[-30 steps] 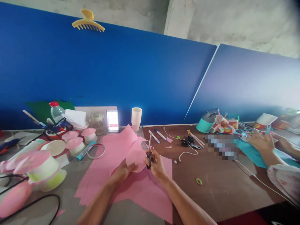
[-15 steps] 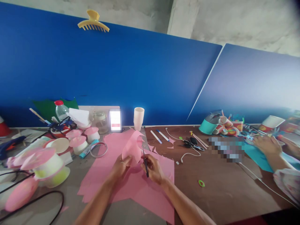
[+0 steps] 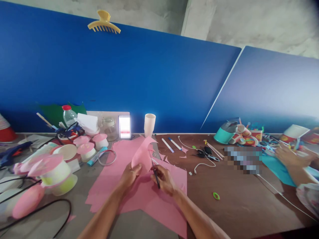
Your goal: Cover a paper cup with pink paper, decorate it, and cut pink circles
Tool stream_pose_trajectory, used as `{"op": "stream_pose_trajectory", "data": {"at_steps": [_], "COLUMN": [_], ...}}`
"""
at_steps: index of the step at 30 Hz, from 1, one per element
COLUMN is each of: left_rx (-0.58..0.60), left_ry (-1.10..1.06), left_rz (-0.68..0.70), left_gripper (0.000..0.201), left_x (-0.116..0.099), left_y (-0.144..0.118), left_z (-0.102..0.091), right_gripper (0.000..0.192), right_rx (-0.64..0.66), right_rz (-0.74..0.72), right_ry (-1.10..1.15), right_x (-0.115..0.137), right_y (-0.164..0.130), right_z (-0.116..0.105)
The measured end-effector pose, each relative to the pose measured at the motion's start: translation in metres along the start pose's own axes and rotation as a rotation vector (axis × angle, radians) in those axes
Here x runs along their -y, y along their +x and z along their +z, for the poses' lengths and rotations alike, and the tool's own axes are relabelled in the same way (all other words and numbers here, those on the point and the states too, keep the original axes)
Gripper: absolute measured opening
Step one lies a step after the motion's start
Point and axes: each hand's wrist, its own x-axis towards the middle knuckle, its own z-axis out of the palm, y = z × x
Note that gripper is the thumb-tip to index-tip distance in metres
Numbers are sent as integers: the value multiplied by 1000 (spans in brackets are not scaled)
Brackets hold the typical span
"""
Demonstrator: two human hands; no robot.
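Just above the pink sheets (image 3: 149, 199) spread on the counter (image 3: 236, 205), we hold a pink paper cutout (image 3: 142, 156) upright in our left hand (image 3: 129, 176), fingers pinched on its lower edge. Our right hand (image 3: 165, 181) is clenched around the handles of the scissors (image 3: 155, 172), whose blades reach up and slightly left to the cutout's right edge; we cannot tell how far apart the blades stand.

We judge that we are midway through trimming the outline. The next move seems to call for closing the blades along the curve while the left hand turns the paper to feed the edge in.

The cutout's long axis runs nearly vertical, leaning a little right, with its pointed tip aimed up toward the white cup (image 3: 149, 124) behind the sheets. The scissors lie along a steep diagonal, tips up, handles down toward us.

Right of the sheets, well apart, another person's hand (image 3: 290, 156) rests over teal paper (image 3: 276, 167).
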Motion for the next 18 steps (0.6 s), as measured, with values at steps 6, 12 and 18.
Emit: {"op": "stream_pose_trajectory", "data": {"at_steps": [6,12,18], "left_rx": [40,14,-26], "left_ry": [2,55,124], "left_rz": [16,49,82], "left_gripper": [37,44,45], "left_x": [3,-1,1], "left_y": [3,2,5], "left_z": [-3,-2,-8], "right_gripper": [36,38,39], "right_rx": [4,6,26], "right_rz": [44,51,54], "right_ry": [12,27,74], "right_x": [-2,-2,-1], "right_y": [1,1,2], "right_z": [0,-1,1]}}
